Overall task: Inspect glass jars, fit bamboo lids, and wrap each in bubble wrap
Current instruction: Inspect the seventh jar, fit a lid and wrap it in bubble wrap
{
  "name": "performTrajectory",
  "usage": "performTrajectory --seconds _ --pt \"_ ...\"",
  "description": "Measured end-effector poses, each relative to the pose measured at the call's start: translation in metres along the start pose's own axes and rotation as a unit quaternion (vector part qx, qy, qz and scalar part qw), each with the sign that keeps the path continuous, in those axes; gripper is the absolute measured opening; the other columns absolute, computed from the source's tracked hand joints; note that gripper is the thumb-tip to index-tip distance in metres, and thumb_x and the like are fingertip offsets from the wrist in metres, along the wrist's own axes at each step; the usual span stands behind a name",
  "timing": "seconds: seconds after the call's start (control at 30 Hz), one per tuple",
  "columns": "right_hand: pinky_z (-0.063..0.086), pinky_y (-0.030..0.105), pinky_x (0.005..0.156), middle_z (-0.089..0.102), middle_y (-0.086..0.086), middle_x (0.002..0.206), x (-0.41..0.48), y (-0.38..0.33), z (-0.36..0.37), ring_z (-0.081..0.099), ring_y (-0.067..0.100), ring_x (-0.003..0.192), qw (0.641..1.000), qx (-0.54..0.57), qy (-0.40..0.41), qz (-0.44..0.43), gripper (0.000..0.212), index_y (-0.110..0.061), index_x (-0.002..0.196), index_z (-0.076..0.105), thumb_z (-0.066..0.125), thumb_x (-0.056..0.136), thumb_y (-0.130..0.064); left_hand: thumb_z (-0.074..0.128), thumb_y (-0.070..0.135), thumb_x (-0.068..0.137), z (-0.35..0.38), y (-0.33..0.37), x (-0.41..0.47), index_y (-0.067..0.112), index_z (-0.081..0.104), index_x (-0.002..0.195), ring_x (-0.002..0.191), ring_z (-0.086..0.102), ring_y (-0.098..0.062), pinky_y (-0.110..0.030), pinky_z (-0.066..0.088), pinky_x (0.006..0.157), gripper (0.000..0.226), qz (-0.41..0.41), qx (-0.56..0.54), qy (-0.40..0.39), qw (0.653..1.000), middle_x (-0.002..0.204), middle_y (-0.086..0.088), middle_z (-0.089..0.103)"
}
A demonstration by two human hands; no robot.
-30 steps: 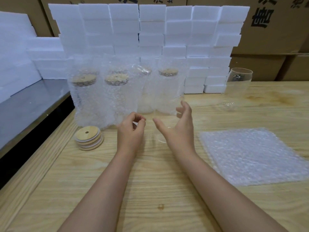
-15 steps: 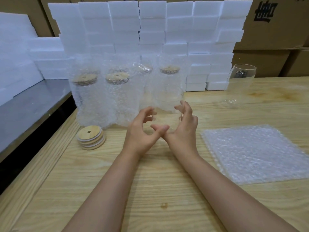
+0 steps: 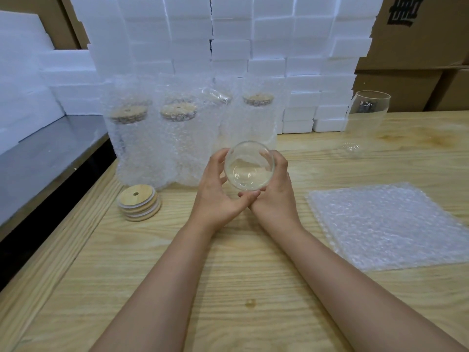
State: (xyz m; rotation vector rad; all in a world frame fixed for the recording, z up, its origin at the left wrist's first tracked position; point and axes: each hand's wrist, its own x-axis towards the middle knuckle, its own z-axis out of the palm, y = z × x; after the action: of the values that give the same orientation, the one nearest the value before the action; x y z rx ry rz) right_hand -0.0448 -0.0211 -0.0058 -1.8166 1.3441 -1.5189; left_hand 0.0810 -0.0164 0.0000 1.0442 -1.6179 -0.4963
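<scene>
A clear glass jar (image 3: 249, 165) is held between both hands above the wooden table, tipped so its open mouth faces me. My left hand (image 3: 217, 191) cups its left side and my right hand (image 3: 275, 193) cups its right side and underside. A small stack of bamboo lids (image 3: 139, 205) lies on the table to the left of my hands. A stack of flat bubble wrap sheets (image 3: 388, 223) lies to the right. Several jars wrapped in bubble wrap (image 3: 152, 138), with bamboo lids on, stand just behind my hands.
Another bare glass jar (image 3: 365, 123) stands at the back right of the wooden table (image 3: 253, 288). White foam blocks (image 3: 228, 34) are stacked along the back, with cardboard boxes (image 3: 418, 34) behind. A dark metal surface (image 3: 38, 158) adjoins the table on the left.
My hands have closed in around the glass jar and lifted it, tilting its mouth toward me. Earlier the hands were apart and then touching near the table.
</scene>
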Motion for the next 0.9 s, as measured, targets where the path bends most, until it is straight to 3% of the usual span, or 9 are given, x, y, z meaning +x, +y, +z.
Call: performTrajectory --seconds 0.1,0.2,0.27,0.33,0.4,0.53,0.63,0.77,0.9 --pt "0.048 0.034 0.09 0.048 -0.011 0.119 0.0 0.0 -0.001 0.052 0.023 0.111 1.0 -0.006 -0.006 -0.007 0.082 -0.048 0.123 0.023 0.071 0.073 -0.004 0.075 0.05 0.06 0.0 0.0 0.0 0.027 0.035 0.135 0.122 0.048 0.002 -0.023 0.046 0.1 0.088 -0.006 0.01 -0.007 1.0 0.129 0.021 0.047" --pt "0.046 0.041 0.098 0.044 -0.008 0.13 -0.001 0.0 -0.003 0.047 0.021 0.12 0.999 0.017 -0.04 0.001 0.084 -0.048 0.128 0.022 0.066 0.075 0.0 0.073 0.05 0.059 0.0 0.001 0.001 0.034 0.034 0.138 0.119 0.046 0.011 -0.019 0.045 0.097 0.09 -0.012 0.018 -0.003 1.0 0.124 0.041 0.043" --pt "0.042 0.038 0.103 0.038 -0.01 0.137 -0.003 0.001 -0.006 0.039 0.014 0.128 0.997 0.029 -0.071 -0.005 0.084 -0.042 0.136 0.021 0.063 0.076 0.001 0.076 0.044 0.061 -0.001 0.001 0.001 0.042 0.033 0.136 0.12 0.045 0.012 -0.02 0.045 0.096 0.087 -0.019 0.009 0.002 1.0 0.124 0.043 0.042" --pt "0.04 0.032 0.104 0.035 -0.008 0.142 -0.005 -0.001 -0.009 0.035 0.008 0.131 0.993 0.057 -0.1 -0.003 0.083 -0.036 0.141 0.023 0.062 0.073 -0.009 0.083 0.034 0.065 -0.002 0.0 0.001 0.049 0.032 0.131 0.121 0.045 0.011 -0.022 0.045 0.096 0.084 -0.029 -0.002 0.005 1.0 0.127 0.035 0.044" --pt "0.037 0.038 0.11 0.037 -0.004 0.143 -0.007 -0.004 -0.011 0.035 0.015 0.134 0.987 0.121 -0.107 0.009 0.083 -0.027 0.143 0.027 0.058 0.066 -0.027 0.085 0.029 0.067 -0.003 -0.001 0.001 0.048 0.033 0.131 0.122 0.045 0.011 -0.021 0.044 0.096 0.085 -0.03 -0.008 0.003 1.0 0.127 0.034 0.045" --pt "0.033 0.049 0.112 0.041 0.004 0.143 -0.01 -0.01 -0.015 0.039 0.019 0.135 0.977 0.188 -0.097 0.008 0.083 -0.013 0.142 0.033 0.062 0.071 -0.044 0.078 0.046 0.062 -0.002 0.004 0.0 0.042 0.036 0.131 0.118 0.048 0.011 -0.022 0.047 0.094 0.081 -0.013 -0.013 0.003 1.0 0.121 0.043 0.045" --pt "0.035 0.045 0.111 0.043 -0.002 0.141 -0.012 -0.014 -0.015 0.041 0.007 0.133 0.982 0.169 -0.088 0.009 0.086 -0.012 0.141 0.032 0.066 0.071 -0.048 0.08 0.043 0.061 -0.003 0.004 0.0 0.043 0.035 0.13 0.121 0.049 0.004 -0.027 0.049 0.095 0.082 -0.004 -0.002 0.007 1.0 0.125 0.033 0.048" --pt "0.037 0.043 0.111 0.044 -0.016 0.136 -0.013 -0.016 -0.015 0.04 -0.004 0.129 0.987 0.144 -0.068 0.005 0.089 -0.017 0.139 0.035 0.07 0.065 -0.051 0.087 0.03 0.062 -0.001 -0.002 0.001 0.043 0.031 0.129 0.126 0.048 -0.007 -0.019 0.041 0.1 0.089 0.013 0.05 0.012 0.999 0.137 0.006 0.049" --pt "0.044 0.031 0.103 0.05 -0.018 0.126 -0.013 -0.016 -0.014 0.048 -0.006 0.12 0.983 0.17 -0.064 0.008 0.082 -0.025 0.13 0.037 0.074 0.061 -0.047 0.083 0.034 0.065 0.001 -0.004 0.001 0.025 0.033 0.138 0.124 0.051 -0.019 -0.035 0.045 0.101 0.089 0.037 0.086 0.001 0.996 0.136 -0.004 0.05"
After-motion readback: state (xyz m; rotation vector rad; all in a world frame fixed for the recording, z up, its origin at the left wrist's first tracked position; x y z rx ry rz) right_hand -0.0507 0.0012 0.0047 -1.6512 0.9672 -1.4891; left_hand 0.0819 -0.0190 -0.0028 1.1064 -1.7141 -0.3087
